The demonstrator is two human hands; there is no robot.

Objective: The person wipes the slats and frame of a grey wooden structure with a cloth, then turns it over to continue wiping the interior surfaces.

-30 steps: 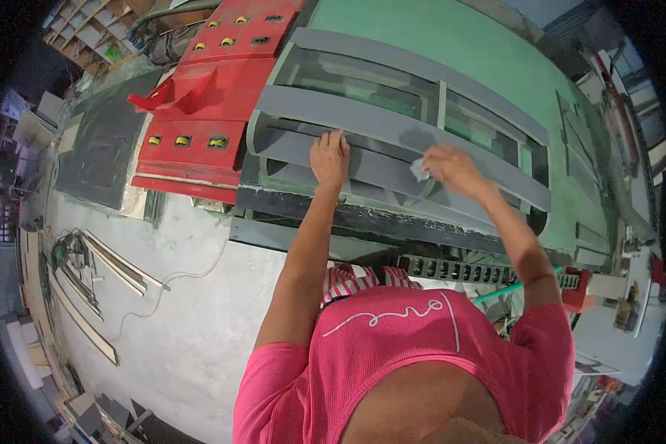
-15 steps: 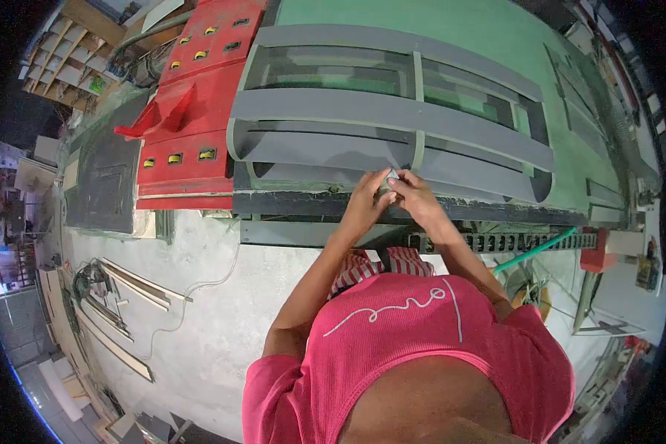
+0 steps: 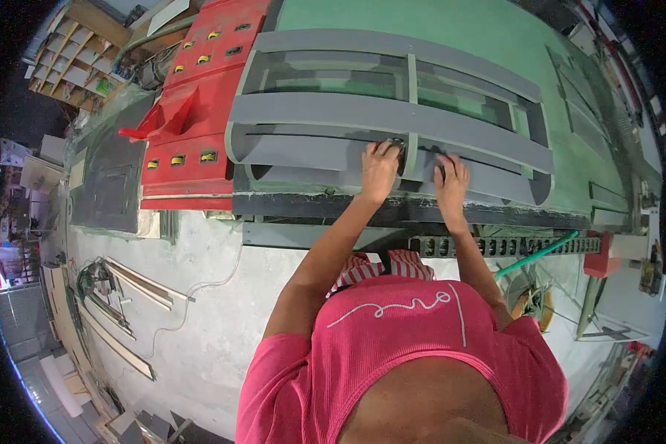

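Note:
A grey slatted wooden rack [image 3: 311, 107] lies on the green-topped table, with an upright divider [image 3: 412, 96] across its middle. My left hand [image 3: 378, 174] is at the lower compartment just left of that divider, fingers bent together over a small dark piece [image 3: 398, 143] at the fingertips; I cannot tell what it is. To the divider's right, my right hand [image 3: 451, 181] hovers over the lower board with its fingers apart and slightly blurred, nothing visible in them.
A red machine bed [image 3: 192, 148] with yellow rollers adjoins the table on the left. The table's dark front edge [image 3: 296, 203] runs before me. Below it is a slotted metal rail [image 3: 496, 244] with a green hose [image 3: 536, 253]. Wooden strips [image 3: 118, 355] lie on the floor.
My hands were together at the rack's front edge with a small pale thing between the fingers. They have parted and moved forward, one to each side of the divider.

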